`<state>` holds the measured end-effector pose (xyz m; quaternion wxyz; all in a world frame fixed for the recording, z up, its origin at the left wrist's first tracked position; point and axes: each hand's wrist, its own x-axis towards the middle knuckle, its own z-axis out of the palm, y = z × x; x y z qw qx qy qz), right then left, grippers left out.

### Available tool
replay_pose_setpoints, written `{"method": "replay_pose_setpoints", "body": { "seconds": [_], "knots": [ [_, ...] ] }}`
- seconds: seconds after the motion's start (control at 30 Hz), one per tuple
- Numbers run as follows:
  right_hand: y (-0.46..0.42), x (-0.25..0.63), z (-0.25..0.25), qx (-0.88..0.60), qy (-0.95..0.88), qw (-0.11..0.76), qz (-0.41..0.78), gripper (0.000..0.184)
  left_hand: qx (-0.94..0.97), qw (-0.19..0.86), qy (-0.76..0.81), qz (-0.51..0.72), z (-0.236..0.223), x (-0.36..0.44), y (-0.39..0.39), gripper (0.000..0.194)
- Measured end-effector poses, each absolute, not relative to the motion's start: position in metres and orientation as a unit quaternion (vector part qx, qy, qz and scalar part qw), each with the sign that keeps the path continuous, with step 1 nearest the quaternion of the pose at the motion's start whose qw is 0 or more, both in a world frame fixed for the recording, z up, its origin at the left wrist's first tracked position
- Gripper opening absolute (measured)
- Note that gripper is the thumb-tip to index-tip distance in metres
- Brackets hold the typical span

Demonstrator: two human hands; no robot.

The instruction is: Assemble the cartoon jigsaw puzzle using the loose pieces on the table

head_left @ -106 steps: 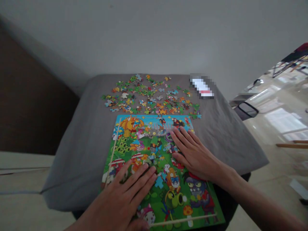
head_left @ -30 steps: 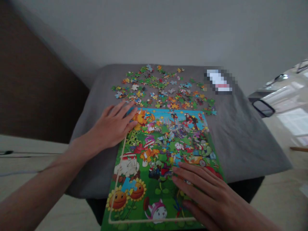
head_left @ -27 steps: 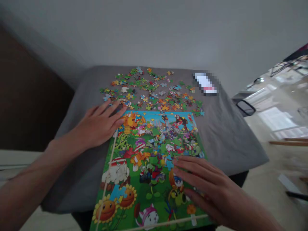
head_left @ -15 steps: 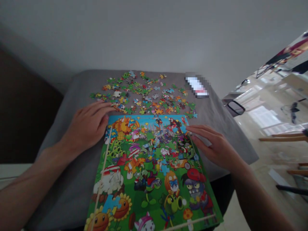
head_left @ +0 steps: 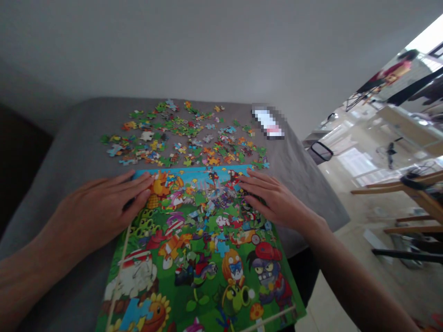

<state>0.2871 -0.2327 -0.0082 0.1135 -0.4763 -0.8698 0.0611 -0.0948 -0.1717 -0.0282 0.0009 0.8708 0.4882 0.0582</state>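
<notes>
A colourful cartoon jigsaw puzzle board (head_left: 204, 318) lies in front of me, with several loose pieces resting on its picture. My left hand (head_left: 93, 210) reaches over the board's upper left corner, fingers stretched out and touching it near an orange figure. Across from it, my right hand (head_left: 280, 200) rests with extended fingers on the upper right edge. Neither hand visibly grips a piece. One light blue puzzle piece (head_left: 222, 246) sits near the board's middle, and joined blue pieces (head_left: 133, 313) lie at the lower left. Beyond the top edge, loose puzzle pieces (head_left: 176, 123) are scattered.
Grey cloth (head_left: 308, 177) covers the surface under the board. A pixelated phone (head_left: 268, 123) lies at the back right, near the wall (head_left: 166, 46). Wooden furniture legs (head_left: 415, 184) and a person (head_left: 398, 71) appear on the right.
My left hand has moved from the loose pieces down onto the board's upper left corner. The right fingers reach slightly further over the board. The whole view has shifted, moving things leftward.
</notes>
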Motion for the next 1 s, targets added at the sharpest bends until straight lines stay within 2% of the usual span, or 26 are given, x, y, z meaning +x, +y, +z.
{"method": "replay_pose_setpoints", "body": {
  "seconds": [0.13, 0.33, 0.53, 0.83, 1.0],
  "knots": [
    [-0.226, 0.275, -0.009, -0.465, -0.884, 0.042, 0.026, 0.046, 0.861, -0.017, 0.507, 0.047, -0.028, -0.092, -0.174, 0.065],
    [-0.228, 0.264, -0.010, -0.556, -0.829, -0.006, -0.064, 0.060, 0.862, -0.023, 0.504, 0.043, -0.029, -0.092, -0.177, 0.066],
    [-0.226, 0.264, -0.016, -0.610, -0.787, 0.004, -0.089, 0.062, 0.865, -0.014, 0.499, 0.056, -0.032, -0.093, -0.176, 0.066],
    [-0.227, 0.285, -0.013, -0.551, -0.833, 0.052, -0.019, 0.045, 0.870, -0.005, 0.487, 0.076, -0.036, -0.097, -0.174, 0.063],
    [-0.236, 0.278, -0.019, -0.573, -0.817, 0.041, -0.037, 0.049, 0.865, -0.004, 0.495, 0.074, -0.038, -0.097, -0.174, 0.063]
  ]
}}
